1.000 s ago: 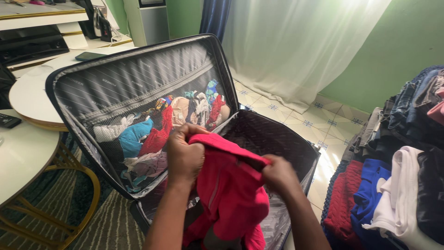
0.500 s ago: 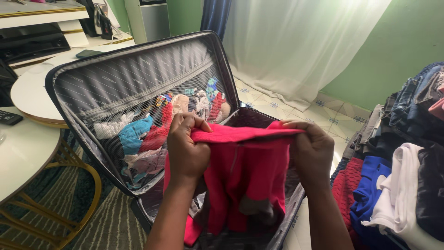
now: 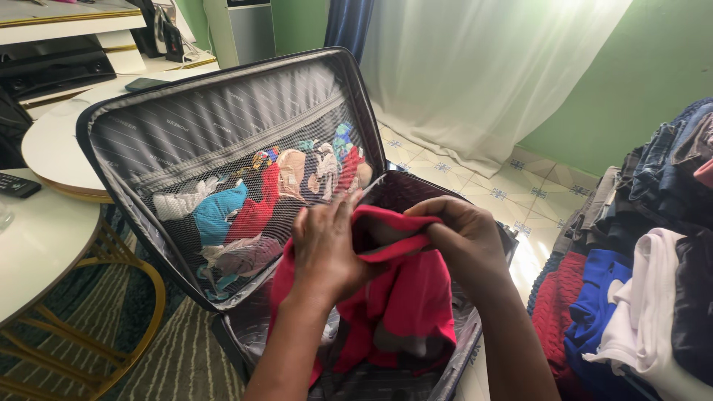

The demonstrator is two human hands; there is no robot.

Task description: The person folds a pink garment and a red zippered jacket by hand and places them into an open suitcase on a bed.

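A red garment [image 3: 401, 297] is being held by both hands over the open black suitcase [image 3: 223, 104]. The left hand [image 3: 327, 249] is being pressed onto the garment's upper fold, its fingers laid flat over the cloth, while the right hand [image 3: 460, 238] is being clamped around the same fold from the other side — the two hands are being kept close together, with only the bunched red edge between them. The rest of the garment is being left to hang down into the suitcase's lower half, where grey lining is being shown beneath it.

The raised lid is being leaned back against a round white bench [image 3: 44, 156], and its mesh pocket [image 3: 260, 200] is being filled by small pieces of clothing in blue, red, white and beige. To the right, a pile of folded clothes [image 3: 631, 275] is being kept near the suitcase — a dark red knit, a blue piece, a white piece and darker items are being stacked there. A white curtain [image 3: 475, 74] is being draped down to the tiled floor [image 3: 512, 193] in front of a green wall [image 3: 639, 89].
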